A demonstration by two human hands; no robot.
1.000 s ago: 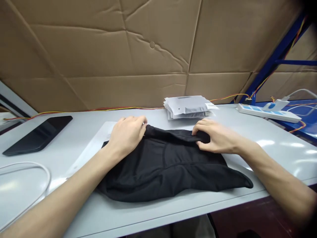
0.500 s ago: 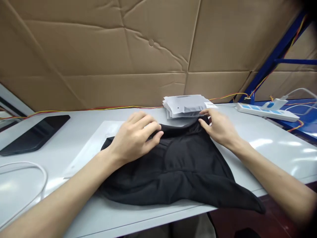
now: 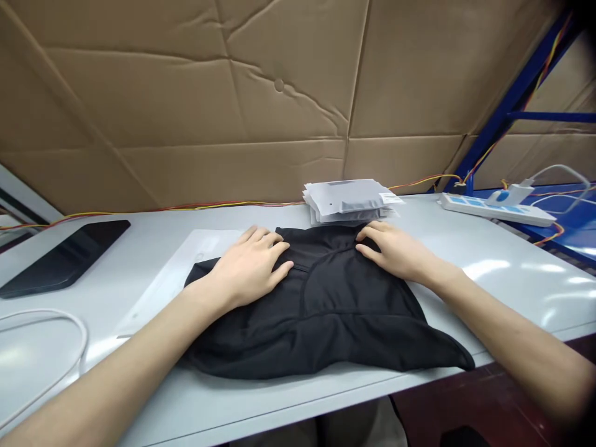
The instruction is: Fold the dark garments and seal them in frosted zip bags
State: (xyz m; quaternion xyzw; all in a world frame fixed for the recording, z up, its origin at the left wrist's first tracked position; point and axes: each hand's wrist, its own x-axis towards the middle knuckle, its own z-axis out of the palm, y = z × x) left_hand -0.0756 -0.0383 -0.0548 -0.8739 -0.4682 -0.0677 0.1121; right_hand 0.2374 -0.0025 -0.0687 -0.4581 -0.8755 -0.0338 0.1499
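A black fabric garment (image 3: 354, 298) with curved seams lies spread on the table, its lower right corner reaching past the front edge. My left hand (image 3: 254, 264) rests palm down on its upper left part, fingers extended and thumb apart. At the upper right corner of the cloth, my right hand (image 3: 391, 248) touches the fabric with bent fingers, the thumb and forefinger apart. Partly under the garment and my left arm is a clear plastic bag (image 3: 162, 285).
Behind the garment sits a stack of packaged flat items in translucent bags (image 3: 349, 198). A dark tablet-like slab (image 3: 69, 254) and a white cable (image 3: 74, 323) are on the left. A power strip (image 3: 498, 208) lies at the right, by a blue frame (image 3: 503, 112). Cardboard (image 3: 233, 112) walls the back.
The garment's raised top edge now lies flat. My right hand has moved left and down onto the cloth, and my left hand has shifted slightly left and lowered.
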